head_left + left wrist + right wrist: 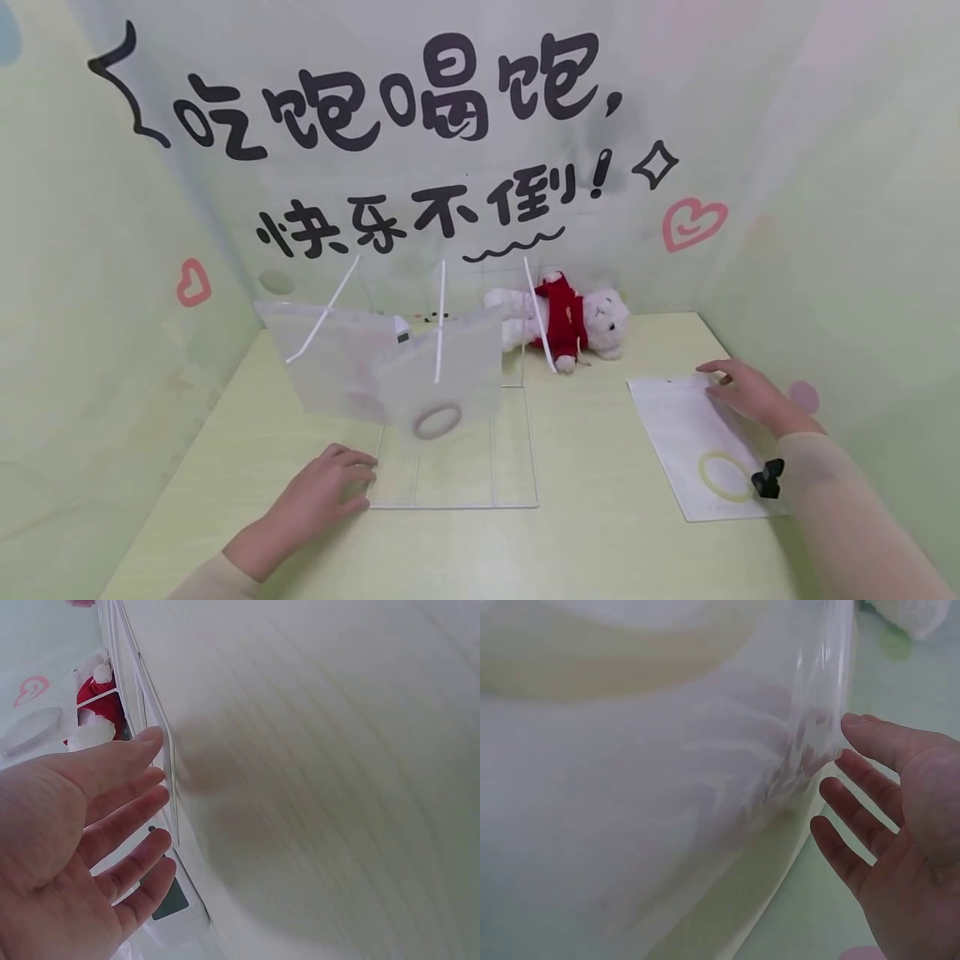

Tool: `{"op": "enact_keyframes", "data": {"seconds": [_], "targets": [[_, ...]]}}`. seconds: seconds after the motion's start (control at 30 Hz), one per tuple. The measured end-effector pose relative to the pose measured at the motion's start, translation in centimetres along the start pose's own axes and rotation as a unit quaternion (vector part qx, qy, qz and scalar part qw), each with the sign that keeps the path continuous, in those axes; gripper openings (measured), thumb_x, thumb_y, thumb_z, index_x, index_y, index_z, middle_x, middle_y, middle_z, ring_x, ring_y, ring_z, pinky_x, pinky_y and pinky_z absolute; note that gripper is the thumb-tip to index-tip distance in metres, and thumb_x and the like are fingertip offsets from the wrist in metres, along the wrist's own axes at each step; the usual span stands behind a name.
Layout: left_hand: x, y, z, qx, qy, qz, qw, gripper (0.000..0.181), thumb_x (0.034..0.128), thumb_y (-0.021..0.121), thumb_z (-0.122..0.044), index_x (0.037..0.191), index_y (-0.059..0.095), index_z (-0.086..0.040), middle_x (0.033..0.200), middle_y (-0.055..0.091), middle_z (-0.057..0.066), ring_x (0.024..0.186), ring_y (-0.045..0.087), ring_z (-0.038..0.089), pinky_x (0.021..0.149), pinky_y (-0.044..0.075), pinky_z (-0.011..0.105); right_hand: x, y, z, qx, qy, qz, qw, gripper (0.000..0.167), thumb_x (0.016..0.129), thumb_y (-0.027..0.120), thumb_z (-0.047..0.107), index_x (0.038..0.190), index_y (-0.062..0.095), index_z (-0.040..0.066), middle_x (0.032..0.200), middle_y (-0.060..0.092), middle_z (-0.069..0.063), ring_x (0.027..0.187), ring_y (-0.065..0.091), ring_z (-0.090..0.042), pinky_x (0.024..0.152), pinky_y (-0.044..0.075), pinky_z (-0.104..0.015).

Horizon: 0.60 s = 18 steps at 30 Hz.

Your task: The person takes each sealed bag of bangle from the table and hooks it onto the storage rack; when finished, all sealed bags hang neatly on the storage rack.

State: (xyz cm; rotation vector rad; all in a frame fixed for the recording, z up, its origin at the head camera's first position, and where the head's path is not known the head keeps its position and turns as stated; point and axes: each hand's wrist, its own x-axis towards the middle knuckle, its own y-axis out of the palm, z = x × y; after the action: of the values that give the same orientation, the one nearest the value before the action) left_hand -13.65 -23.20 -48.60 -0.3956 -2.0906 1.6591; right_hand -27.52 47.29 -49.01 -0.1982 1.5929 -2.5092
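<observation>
Two hands (311, 492) (750, 397), one white rack (453, 507)

1. The right sleeve (847, 508) was long, plain and pale cream, ending near the wrist.
2. The left sleeve (213, 581) matched in colour; only its end showed.
3. A small black device (768, 480), blocky and irregular in outline, sat at the right sleeve's inner side; details were unreadable.

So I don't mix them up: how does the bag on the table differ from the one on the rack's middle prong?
The table bag lies on the tabletop; the rack bag hangs from a prong. The table bag shows a yellow ring; the rack bag, a greyish ring. Both look whitish.
</observation>
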Motion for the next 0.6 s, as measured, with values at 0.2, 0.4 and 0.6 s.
{"op": "enact_keyframes", "data": {"seconds": [0.2,0.4,0.6], "targets": [[0.13,0.1,0.11,-0.001,-0.001,-0.001,1.0,0.028,0.0783,0.088,-0.021,0.105,0.079,-0.015,0.125,0.073,-0.001,0.113,0.062,0.024,0.093,0.06,0.044,0.23,0.03,-0.42,-0.001,-0.006,0.007,1.0,0.044,0.098,0.068,0.007,0.14,0.058,-0.001,0.13,0.061,-0.029,0.105,0.062,-0.04,0.083,0.055,-0.047],[0.02,0.24,0.1,-0.005,-0.004,0.001,1.0,0.028,0.0783,0.088,-0.021,0.105,0.08,-0.016,0.125,0.073,-0.002,0.113,0.062,0.024,0.092,0.061,0.044,0.34,0.03,-0.35,-0.003,-0.01,-0.011,0.9999,0.034,0.098,0.069,0.008,0.131,0.065,0.0,0.119,0.066,-0.024,0.097,0.062,-0.032,0.075,0.052,-0.037],[-0.04,0.16,0.01,-0.001,-0.012,0.006,0.9999,0.029,0.0784,0.088,-0.022,0.106,0.08,-0.016,0.125,0.072,-0.002,0.114,0.062,0.024,0.093,0.06,0.045,0.39,-0.07,0.24,-0.011,-0.015,-0.051,0.9985,0.021,0.097,0.068,0.007,0.117,0.072,0.003,0.105,0.071,-0.017,0.091,0.062,-0.027,0.071,0.051,-0.032]]}}
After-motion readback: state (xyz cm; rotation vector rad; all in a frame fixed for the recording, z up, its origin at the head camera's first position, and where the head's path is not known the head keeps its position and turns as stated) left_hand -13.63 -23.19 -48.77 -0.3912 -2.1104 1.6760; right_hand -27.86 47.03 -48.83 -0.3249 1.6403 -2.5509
